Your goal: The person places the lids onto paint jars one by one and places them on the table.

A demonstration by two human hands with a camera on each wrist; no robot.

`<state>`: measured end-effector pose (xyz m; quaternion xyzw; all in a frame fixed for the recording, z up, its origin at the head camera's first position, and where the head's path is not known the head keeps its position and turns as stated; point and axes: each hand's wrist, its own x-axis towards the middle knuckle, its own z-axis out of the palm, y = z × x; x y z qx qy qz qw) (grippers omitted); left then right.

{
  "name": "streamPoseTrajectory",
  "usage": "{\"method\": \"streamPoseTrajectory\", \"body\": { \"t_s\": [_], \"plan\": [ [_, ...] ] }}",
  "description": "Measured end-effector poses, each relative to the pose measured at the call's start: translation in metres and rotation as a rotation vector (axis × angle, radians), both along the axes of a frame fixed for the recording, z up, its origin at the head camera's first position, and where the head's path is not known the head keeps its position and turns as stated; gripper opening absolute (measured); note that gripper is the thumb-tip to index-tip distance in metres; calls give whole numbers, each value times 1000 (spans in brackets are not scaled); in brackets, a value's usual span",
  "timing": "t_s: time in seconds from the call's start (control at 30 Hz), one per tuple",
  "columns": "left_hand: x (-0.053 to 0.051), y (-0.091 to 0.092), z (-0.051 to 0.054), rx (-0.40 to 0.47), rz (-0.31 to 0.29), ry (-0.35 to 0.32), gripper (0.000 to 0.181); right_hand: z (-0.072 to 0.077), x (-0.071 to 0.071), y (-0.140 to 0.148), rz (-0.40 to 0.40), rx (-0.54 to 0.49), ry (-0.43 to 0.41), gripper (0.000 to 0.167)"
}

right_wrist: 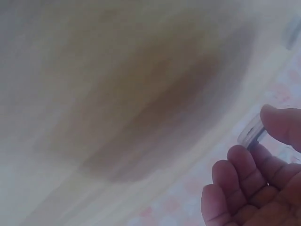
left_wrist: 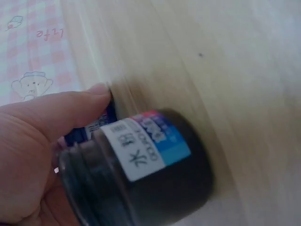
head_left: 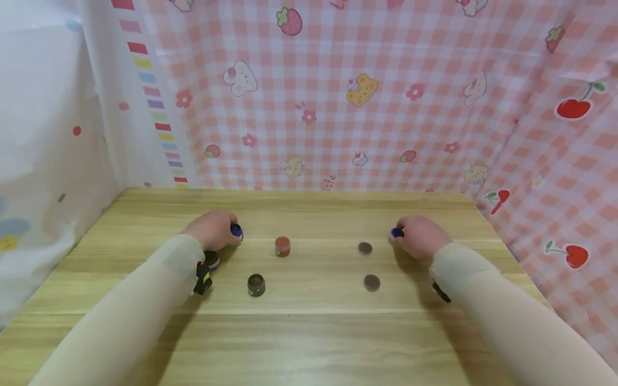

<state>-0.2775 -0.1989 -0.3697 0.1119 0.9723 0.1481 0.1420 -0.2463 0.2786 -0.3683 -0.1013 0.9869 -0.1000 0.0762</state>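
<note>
In the head view my left hand (head_left: 212,229) grips a small jar of blue paint (head_left: 236,231) at the left of the table. A dark jar (head_left: 211,260) stands beside that wrist; in the left wrist view this labelled dark jar (left_wrist: 164,174) is large in front of the palm, and the blue jar (left_wrist: 112,113) is mostly hidden behind it and the thumb. On the right, my right hand (head_left: 421,236) pinches a round lid with blue on it (head_left: 396,234). The right wrist view shows the lid (right_wrist: 252,131) edge-on between thumb and fingertips.
An orange-red jar (head_left: 282,246) and a dark open jar (head_left: 256,284) stand between the hands on the wooden table (head_left: 309,343). Two round lids, one farther back (head_left: 365,249) and one nearer (head_left: 372,282), lie right of centre. A checked cloth (head_left: 309,96) hangs behind.
</note>
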Motion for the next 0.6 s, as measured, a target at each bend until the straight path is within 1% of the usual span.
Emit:
{"method": "streamPoseTrajectory", "body": {
  "t_s": [0.07,0.13,0.23,0.33,0.43,0.6],
  "plan": [
    [1,-1,1,20,3,5,33,3,2,-1,-32,-57,-7,35],
    [3,-1,4,48,12,19,31,8,6,-6,-63,-118,-13,37],
    [7,2,9,87,12,47,29,17,12,-17,-82,-195,-20,37],
    [13,8,14,107,4,76,30,25,21,-31,-78,-262,-9,35],
    [20,15,18,122,-8,104,35,31,29,-46,-56,-328,10,33],
    [31,29,22,186,-32,139,40,39,42,-69,-18,-410,19,31]
  ]
}}
